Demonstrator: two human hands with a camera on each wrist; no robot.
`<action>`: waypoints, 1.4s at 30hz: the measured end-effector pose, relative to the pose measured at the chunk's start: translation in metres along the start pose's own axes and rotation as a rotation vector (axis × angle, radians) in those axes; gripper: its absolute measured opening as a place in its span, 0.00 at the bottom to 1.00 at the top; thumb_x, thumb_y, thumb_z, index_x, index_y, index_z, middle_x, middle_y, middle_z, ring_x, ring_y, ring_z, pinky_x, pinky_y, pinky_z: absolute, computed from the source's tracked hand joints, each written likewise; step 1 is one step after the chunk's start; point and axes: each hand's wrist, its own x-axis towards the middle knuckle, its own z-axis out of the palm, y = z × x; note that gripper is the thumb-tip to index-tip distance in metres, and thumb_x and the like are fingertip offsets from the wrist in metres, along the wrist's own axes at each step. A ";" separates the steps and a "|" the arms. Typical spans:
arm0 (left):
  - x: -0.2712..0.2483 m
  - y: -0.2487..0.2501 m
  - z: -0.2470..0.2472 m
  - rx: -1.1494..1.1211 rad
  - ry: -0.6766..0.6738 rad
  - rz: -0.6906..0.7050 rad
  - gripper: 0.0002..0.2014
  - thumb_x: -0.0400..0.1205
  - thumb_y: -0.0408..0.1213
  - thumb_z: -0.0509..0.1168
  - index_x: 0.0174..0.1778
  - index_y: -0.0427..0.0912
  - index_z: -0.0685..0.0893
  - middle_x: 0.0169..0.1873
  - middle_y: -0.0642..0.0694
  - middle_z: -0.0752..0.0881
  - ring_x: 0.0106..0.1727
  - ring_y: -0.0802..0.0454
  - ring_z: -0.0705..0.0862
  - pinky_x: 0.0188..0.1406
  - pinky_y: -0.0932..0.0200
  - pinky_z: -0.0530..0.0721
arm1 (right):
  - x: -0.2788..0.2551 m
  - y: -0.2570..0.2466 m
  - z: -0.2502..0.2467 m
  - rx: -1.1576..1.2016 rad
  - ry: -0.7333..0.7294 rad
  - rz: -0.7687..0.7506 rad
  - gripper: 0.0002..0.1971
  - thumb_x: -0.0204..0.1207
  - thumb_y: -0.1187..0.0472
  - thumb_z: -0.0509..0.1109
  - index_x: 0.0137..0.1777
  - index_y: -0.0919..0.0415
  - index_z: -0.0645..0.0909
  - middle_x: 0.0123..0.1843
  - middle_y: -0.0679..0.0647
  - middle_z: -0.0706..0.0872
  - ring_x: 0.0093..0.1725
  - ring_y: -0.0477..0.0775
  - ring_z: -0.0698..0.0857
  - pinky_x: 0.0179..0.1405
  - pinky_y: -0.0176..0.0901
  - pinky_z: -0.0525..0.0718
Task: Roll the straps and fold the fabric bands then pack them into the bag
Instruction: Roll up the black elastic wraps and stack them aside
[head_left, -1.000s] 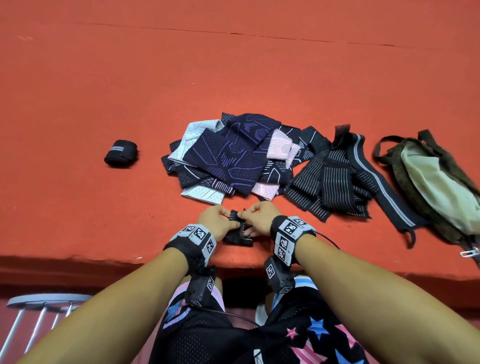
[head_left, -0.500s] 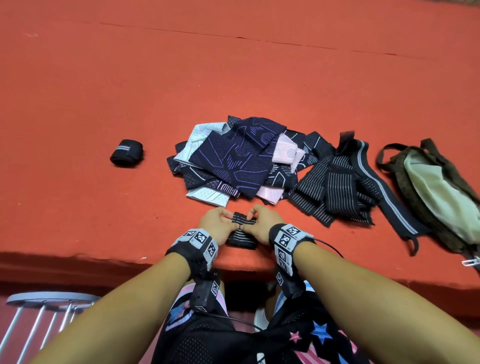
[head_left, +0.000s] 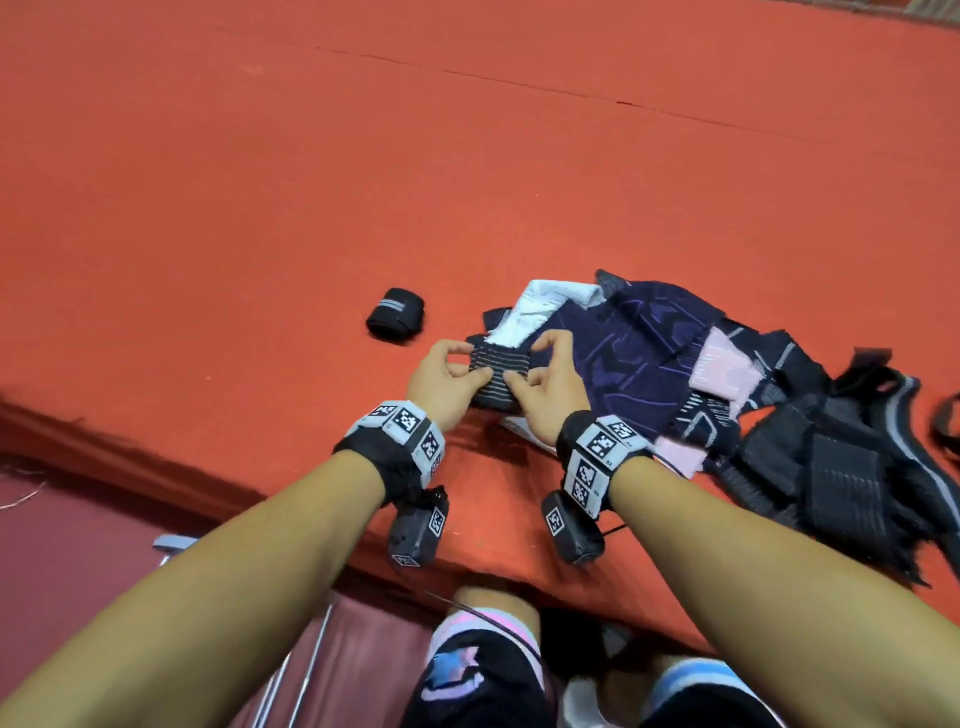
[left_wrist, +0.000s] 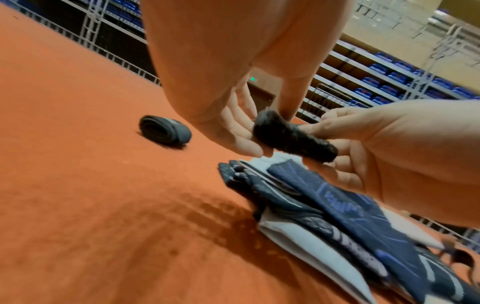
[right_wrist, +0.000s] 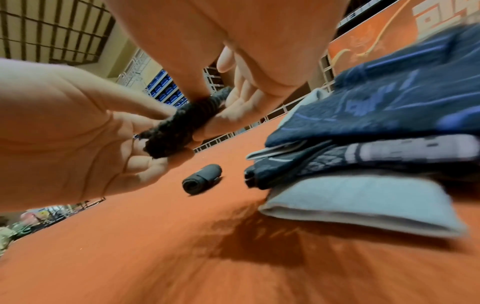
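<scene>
Both hands hold a black strap with grey stripes (head_left: 497, 375), rolled up, a little above the orange surface. My left hand (head_left: 451, 376) pinches its left end and my right hand (head_left: 545, 387) pinches its right end. The wrist views show the same dark roll (left_wrist: 292, 137) (right_wrist: 179, 125) between thumbs and fingers. Another rolled black strap (head_left: 396, 315) (left_wrist: 164, 130) (right_wrist: 202, 178) lies beyond on the left. A pile of navy, white and pink fabric bands (head_left: 649, 358) sits just right of the hands, with loose striped straps (head_left: 831, 478) further right. The bag is out of view.
The orange surface (head_left: 260, 234) ends at a front edge near my wrists, with a lower maroon floor (head_left: 62, 545) and a metal frame (head_left: 176, 545) below left. A dark loop (head_left: 948, 426) shows at the right border.
My hands have lifted the striped roll off the surface and carried it forward and left, toward the rolled strap. The head view has swung left, so the bag has left the frame.
</scene>
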 end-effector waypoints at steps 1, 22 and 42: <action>0.005 -0.004 -0.011 0.005 0.009 -0.001 0.17 0.75 0.43 0.76 0.58 0.54 0.80 0.43 0.41 0.91 0.44 0.41 0.92 0.47 0.41 0.91 | 0.009 -0.005 0.012 -0.012 -0.016 -0.010 0.14 0.80 0.57 0.71 0.52 0.48 0.66 0.29 0.52 0.78 0.26 0.52 0.76 0.33 0.49 0.76; 0.116 -0.092 -0.107 0.344 0.486 -0.078 0.08 0.77 0.43 0.75 0.45 0.56 0.82 0.37 0.58 0.86 0.41 0.57 0.86 0.41 0.57 0.83 | 0.106 -0.014 0.188 -0.258 -0.211 0.037 0.08 0.78 0.52 0.72 0.52 0.47 0.75 0.40 0.48 0.85 0.44 0.56 0.85 0.39 0.47 0.80; 0.080 0.004 -0.023 0.269 0.382 0.148 0.06 0.74 0.39 0.71 0.41 0.53 0.81 0.42 0.52 0.86 0.51 0.46 0.85 0.53 0.56 0.79 | 0.084 -0.013 0.038 -0.209 -0.205 0.082 0.22 0.78 0.51 0.74 0.70 0.51 0.77 0.54 0.51 0.85 0.50 0.53 0.83 0.51 0.40 0.77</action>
